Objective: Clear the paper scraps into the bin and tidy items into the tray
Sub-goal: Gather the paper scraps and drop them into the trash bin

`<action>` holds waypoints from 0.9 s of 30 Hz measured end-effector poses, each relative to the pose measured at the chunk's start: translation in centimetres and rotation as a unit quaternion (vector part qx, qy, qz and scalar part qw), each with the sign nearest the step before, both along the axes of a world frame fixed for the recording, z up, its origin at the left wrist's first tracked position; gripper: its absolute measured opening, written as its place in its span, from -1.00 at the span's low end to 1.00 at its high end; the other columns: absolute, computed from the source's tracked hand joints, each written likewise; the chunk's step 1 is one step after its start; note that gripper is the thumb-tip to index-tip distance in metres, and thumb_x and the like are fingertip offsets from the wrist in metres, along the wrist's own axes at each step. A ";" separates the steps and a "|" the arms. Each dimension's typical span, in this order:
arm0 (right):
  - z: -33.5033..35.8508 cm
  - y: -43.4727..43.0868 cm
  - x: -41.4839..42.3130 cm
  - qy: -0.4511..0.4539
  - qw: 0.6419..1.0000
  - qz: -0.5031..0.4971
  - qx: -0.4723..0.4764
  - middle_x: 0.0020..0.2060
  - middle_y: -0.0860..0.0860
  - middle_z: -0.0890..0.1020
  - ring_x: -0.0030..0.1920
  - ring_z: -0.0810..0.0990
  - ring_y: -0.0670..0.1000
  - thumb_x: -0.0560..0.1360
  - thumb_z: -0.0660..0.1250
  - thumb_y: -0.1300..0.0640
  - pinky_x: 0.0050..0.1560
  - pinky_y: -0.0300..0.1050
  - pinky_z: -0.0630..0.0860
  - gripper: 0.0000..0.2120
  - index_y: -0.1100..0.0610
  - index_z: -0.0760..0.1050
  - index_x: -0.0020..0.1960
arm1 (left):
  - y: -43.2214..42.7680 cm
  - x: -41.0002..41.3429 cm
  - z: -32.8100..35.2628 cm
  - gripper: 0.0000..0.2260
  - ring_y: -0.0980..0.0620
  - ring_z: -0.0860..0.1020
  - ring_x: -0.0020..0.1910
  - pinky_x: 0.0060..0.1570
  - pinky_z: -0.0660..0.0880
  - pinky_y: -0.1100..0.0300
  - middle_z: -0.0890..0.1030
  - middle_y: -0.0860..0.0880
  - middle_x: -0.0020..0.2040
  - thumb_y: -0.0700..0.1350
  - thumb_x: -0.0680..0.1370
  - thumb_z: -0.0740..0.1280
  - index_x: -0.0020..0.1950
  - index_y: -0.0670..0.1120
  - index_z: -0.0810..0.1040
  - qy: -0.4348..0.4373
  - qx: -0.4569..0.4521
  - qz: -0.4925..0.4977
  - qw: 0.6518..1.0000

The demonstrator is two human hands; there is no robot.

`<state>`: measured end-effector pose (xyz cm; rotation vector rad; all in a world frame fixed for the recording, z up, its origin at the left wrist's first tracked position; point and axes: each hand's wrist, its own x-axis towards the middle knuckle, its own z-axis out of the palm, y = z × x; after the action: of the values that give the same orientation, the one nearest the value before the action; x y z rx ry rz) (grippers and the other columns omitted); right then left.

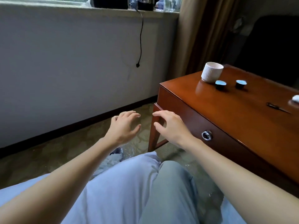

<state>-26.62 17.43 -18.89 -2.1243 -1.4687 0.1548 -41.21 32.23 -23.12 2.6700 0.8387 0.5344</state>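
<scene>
Filling most of the left side is a pale wall [64, 62], with a patterned carpet [48, 156] below it. The person's legs in light blue trousers [123, 191] stretch out at the bottom. A shiny brown wooden table [234, 113] stands on the right, and a tan curtain [194, 38] hangs behind it. The left hand [124, 126] floats in the air above the carpet, fingers spread and a little bent, with nothing in it. The right hand [171, 126] floats just beside it, near the table's corner leg, fingers loose and spread too, also holding nothing. A black cable [141, 38] hangs down the wall. The things to tidy sit on the tabletop, well apart from both hands. A white ribbed cup [211, 72] stands upright near the far corner. Just beside it is a small dark pod [220, 84] with a blue top, and a second pod [241, 84] sits near that. A thin dark thing [277, 108], too blurry to name, lies toward the right edge.
</scene>
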 end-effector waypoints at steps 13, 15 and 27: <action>7.8 -12.9 4.4 -0.058 0.991 -0.114 0.041 0.35 -0.14 0.49 0.40 0.36 -0.05 0.57 0.30 -0.05 0.44 -0.03 0.27 -0.65 -0.10 0.45 0.35 | -9.9 6.2 8.4 -0.63 0.07 0.24 0.47 0.40 0.14 -0.02 0.37 0.13 0.46 0.13 0.60 0.24 0.40 0.13 0.42 -0.053 0.064 -0.123 0.989; 8.2 -14.8 5.3 -0.061 0.988 -0.135 0.039 0.35 -0.15 0.48 0.41 0.34 -0.05 0.57 0.30 -0.07 0.45 -0.02 0.26 -0.64 -0.12 0.44 0.35 | -11.6 7.7 8.9 -0.63 0.08 0.24 0.47 0.40 0.14 -0.02 0.37 0.13 0.46 0.12 0.60 0.24 0.40 0.13 0.41 -0.056 0.063 -0.148 0.985; 8.3 -26.9 9.5 -0.069 0.967 -0.246 0.013 0.40 -0.17 0.43 0.44 0.31 -0.04 0.60 0.22 -0.09 0.44 -0.02 0.23 -0.66 -0.15 0.41 0.37 | -22.8 16.5 11.2 -0.60 0.05 0.17 0.51 0.45 0.10 -0.08 0.30 0.10 0.51 0.12 0.61 0.22 0.45 0.12 0.35 -0.041 0.061 -0.277 0.958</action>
<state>-17.10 -9.51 -10.61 -2.4438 -0.9606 -0.2005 -24.70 9.45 -11.92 2.7926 0.0134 0.5548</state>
